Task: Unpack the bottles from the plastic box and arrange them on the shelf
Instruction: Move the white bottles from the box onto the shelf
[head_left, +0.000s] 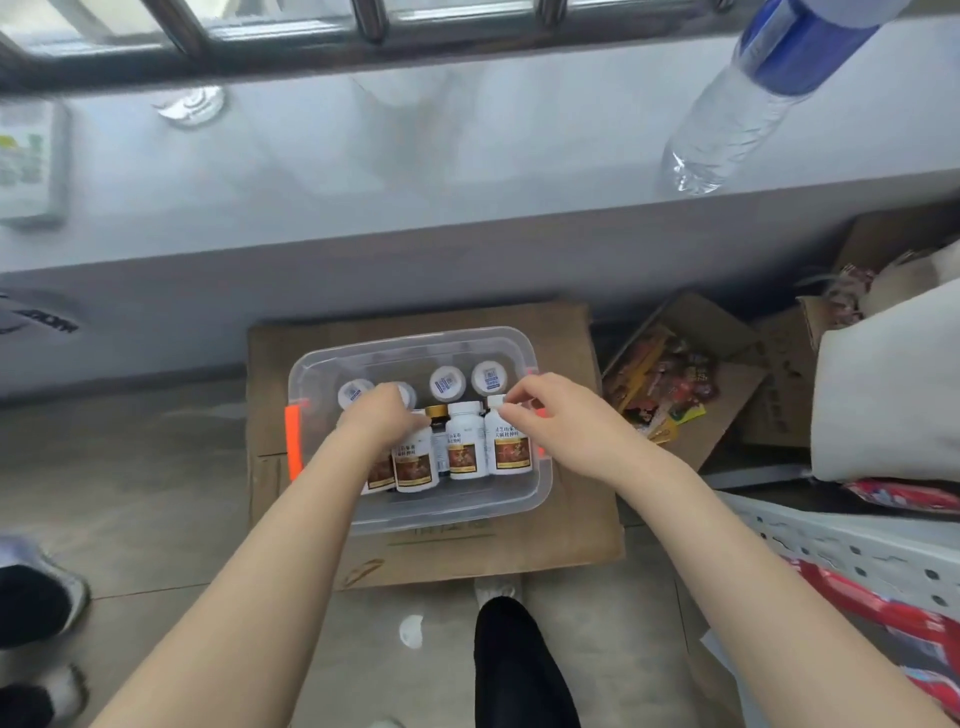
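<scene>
Head view: in the clear plastic box with orange latches (415, 340), set on flattened brown cardboard (576, 519), the left hand (384, 415) curls over the cap of a left-side white brown-labelled bottle (414, 464) and the right hand (545, 410) pinches the cap of the rightmost bottle (510, 448), probably because bottles lying flat lift easiest by their caps.

The head-worn wide-angle camera is looking steeply down at the nearby plastic box (415, 338), the window ledge (415, 156) filling the top.
</scene>
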